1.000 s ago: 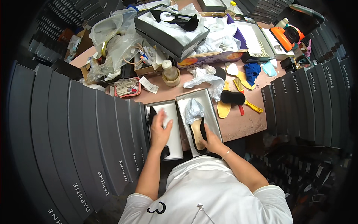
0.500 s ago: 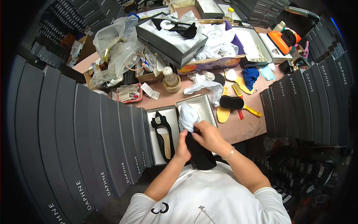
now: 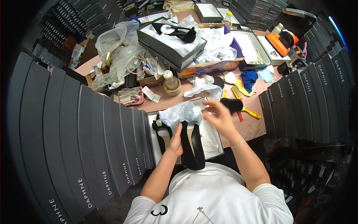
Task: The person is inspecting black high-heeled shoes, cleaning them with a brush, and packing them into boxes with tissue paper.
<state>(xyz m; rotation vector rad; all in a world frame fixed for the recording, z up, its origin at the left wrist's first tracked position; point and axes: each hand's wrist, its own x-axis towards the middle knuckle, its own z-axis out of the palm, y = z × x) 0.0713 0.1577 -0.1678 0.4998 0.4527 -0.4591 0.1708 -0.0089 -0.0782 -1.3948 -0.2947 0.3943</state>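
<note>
My left hand [image 3: 176, 142] is closed around the side of a black flat shoe [image 3: 194, 162], held with its opening facing up and its heel toward me. Pale, crumpled tissue paper [image 3: 181, 113] covers the toe of that shoe. My right hand [image 3: 220, 118] is raised off to the right of the paper, fingers curved and apart, holding nothing. Under and beside the held shoe is an open shoebox [image 3: 213, 134] lined with white. In its left part lies the matching black shoe [image 3: 163, 133] with a sparkling ornament [image 3: 159, 122], partly hidden by the paper and my left hand.
Tall stacks of dark shoeboxes flank me, one at left [image 3: 91, 145] and one at right [image 3: 294, 99]. Beyond lie a black pad [image 3: 232, 105], a yellow-handled brush [image 3: 252, 112], a bottle [image 3: 170, 80] in a cup and a blue cloth [image 3: 249, 80]. Another open shoebox [image 3: 169, 48] sits farther back.
My right hand has let go of the shoe and paper and moved up to the right. The held shoe has turned to show its insole, and the tissue has spread sideways across its toe.
</note>
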